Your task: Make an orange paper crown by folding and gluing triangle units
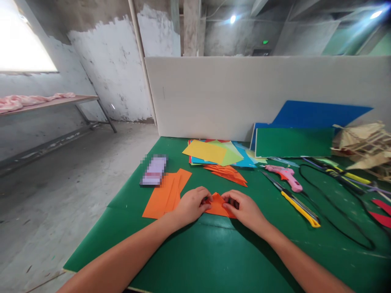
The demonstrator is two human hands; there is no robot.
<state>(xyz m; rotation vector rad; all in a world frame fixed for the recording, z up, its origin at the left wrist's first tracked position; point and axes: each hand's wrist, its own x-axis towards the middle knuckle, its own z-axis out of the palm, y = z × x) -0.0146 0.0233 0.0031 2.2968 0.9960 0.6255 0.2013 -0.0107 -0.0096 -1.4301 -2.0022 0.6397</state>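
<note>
- Bare forearms (131,250) cross the near edge of the green bench (189,260).
- Toward the bench's left edge, flat orange sheets (155,199) lie beside a blurred phone-like slab (154,171).
- Left grip (192,205) is clamped, thumb against fingers, on the left side of the folded orange paper (218,205); it probably serves best as a steady anchor.
- That paper sits mid-bench, its peak toward the far edge. Matching both slopes before pressing should keep the point crisp; firm creasing outward from the middle likely avoids wrinkles.
- Right grip (246,207) pinches the paper's right side; even, light pressure seems wise, since pulling could skew the fold.
- Nearer the bench's right edge, a yellow-handled cutter (295,204) lies apart from the work; keeping the right elbow and wrist low and calm leaves it undisturbed.
</note>
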